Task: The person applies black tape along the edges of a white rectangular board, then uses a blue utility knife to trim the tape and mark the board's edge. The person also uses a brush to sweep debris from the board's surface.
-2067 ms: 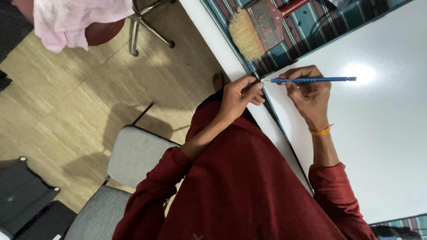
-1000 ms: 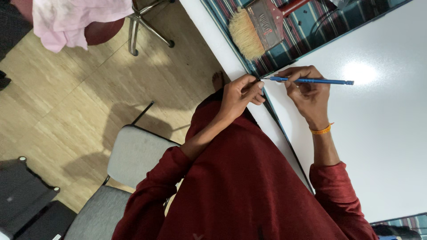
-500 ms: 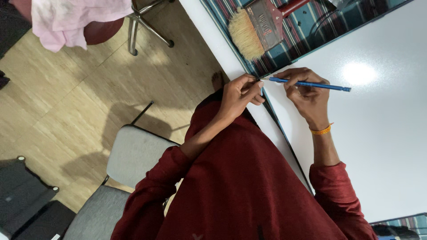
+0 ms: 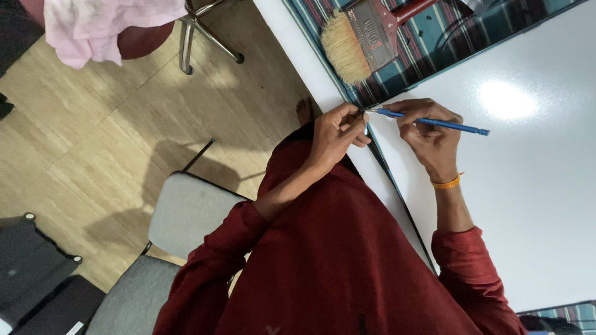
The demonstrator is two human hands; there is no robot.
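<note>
Blue brush point(image 4: 434, 122) between both closed hands point(image 4: 385, 133)

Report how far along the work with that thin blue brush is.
Done: nothing shows; the white board is bare, the wide brush lies on the striped cloth. In hand: the right hand holds the thin blue brush, the left hand pinches its tip. Left: any marks on the board.

One label shows: a small dark printed marking on the grey metal ferrule of the wide flat paintbrush with pale bristles and red handle point(image 4: 366, 34), lying at twelve o'clock on the striped teal cloth point(image 4: 434, 43). No packages, signs or screens are in view.
</note>
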